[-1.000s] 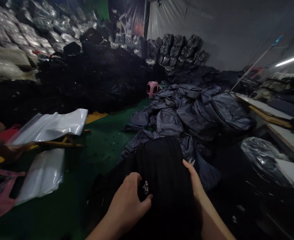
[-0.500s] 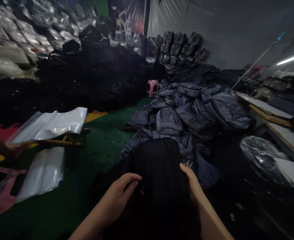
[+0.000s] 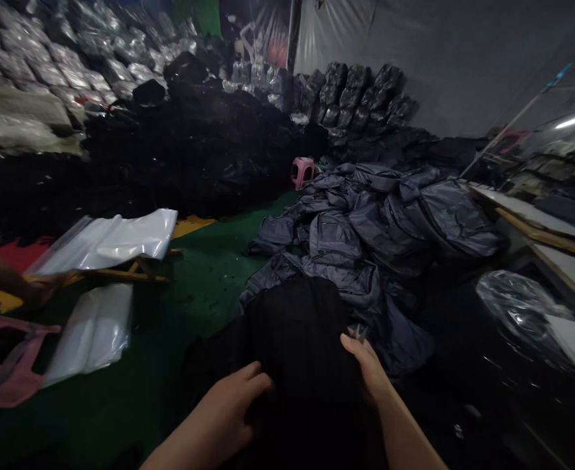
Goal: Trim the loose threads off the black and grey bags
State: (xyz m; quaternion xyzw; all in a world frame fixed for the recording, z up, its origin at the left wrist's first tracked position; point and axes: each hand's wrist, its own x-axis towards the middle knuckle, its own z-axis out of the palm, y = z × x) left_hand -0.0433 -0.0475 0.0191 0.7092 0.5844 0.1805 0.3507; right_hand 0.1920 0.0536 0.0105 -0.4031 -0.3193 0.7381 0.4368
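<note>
A black backpack (image 3: 294, 326) stands upright right in front of me, its lower part lost in the dark. My left hand (image 3: 241, 398) is on its left side with the fingers curled in against the fabric; the fingertips are hidden. Along the bag's right edge lies my right hand (image 3: 365, 362), thumb on top. Pointed metal tips stick out past that thumb, looking like small thread snips (image 3: 359, 331); most of the tool is covered by the hand. Just beyond the backpack is a heap of dark grey-blue bags (image 3: 336, 238).
Clear plastic sheets (image 3: 121, 241) lie on a low wooden stand at left, near another person's arm (image 3: 17, 284) and a pink stool (image 3: 13, 365). A second pink stool (image 3: 302, 172) stands farther back. Plastic-wrapped bags (image 3: 360, 91) are stacked behind. At right is a long table (image 3: 561, 251).
My left hand's fingers have curled in more against the backpack and sit slightly lower. The right hand has shifted a little left and down along the bag's edge. The view has turned slightly left.
</note>
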